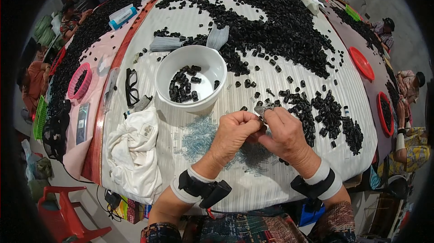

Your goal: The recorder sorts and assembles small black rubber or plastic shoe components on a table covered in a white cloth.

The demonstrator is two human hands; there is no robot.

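Note:
My left hand (231, 135) and my right hand (288, 140) meet over the near middle of the table, fingertips pinched together. Between them is a small dark piece, apparently a black plastic part (262, 119), mostly covered by the fingers. Something greyish wraps or sits at the right fingertips. Beneath and left of my hands spreads a heap of tiny pale-blue metal springs (198, 138). Just beyond my left hand stands a white basin (209, 64) holding several black cylindrical parts (183, 86). Beside my right hand lie piles of small black parts (304, 117).
A huge mound of black parts (271, 21) covers the table's far side. On the left are a white cloth (131, 152), eyeglasses (131, 88) and grey fabric sleeves (166, 43). Neighbouring tables hold a pink basket (79, 80) and red trays (361, 62); other people sit there.

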